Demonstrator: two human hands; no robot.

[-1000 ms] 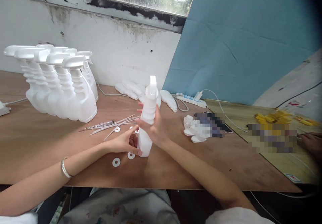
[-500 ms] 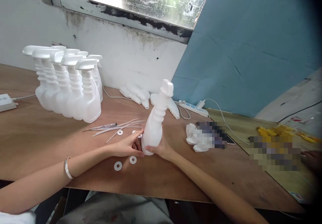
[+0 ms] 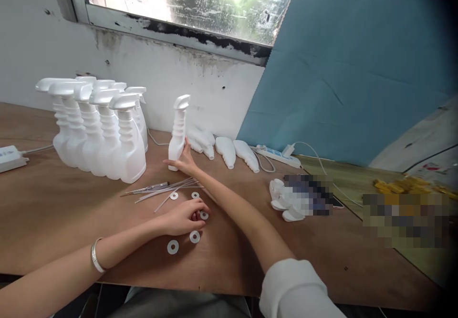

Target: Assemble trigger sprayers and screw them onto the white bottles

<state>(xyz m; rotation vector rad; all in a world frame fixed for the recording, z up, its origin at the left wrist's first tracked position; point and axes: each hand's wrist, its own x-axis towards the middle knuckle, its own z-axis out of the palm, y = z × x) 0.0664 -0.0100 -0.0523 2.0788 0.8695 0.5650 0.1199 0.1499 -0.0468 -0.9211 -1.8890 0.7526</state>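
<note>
My right hand point(image 3: 185, 159) is stretched forward and grips the base of a white spray bottle point(image 3: 178, 132), which stands upright on the wooden table point(image 3: 53, 213), just right of a cluster of several finished spray bottles point(image 3: 96, 127). My left hand point(image 3: 186, 216) rests on the table nearer to me, fingers curled over white ring washers point(image 3: 172, 247); whether it holds one is hidden. A bundle of thin clear tubes point(image 3: 168, 187) lies between the two hands.
Empty white bottles point(image 3: 225, 151) lie on their sides by the wall. A power strip point(image 3: 275, 155) with a cable, a pile of white trigger heads point(image 3: 286, 199), and yellow parts point(image 3: 411, 184) sit to the right. A white box point(image 3: 9, 157) is at far left.
My right hand carried the spray bottle from the middle of the table forward and left, and stood it beside the cluster. My left hand let go of it and stayed by the washers.
</note>
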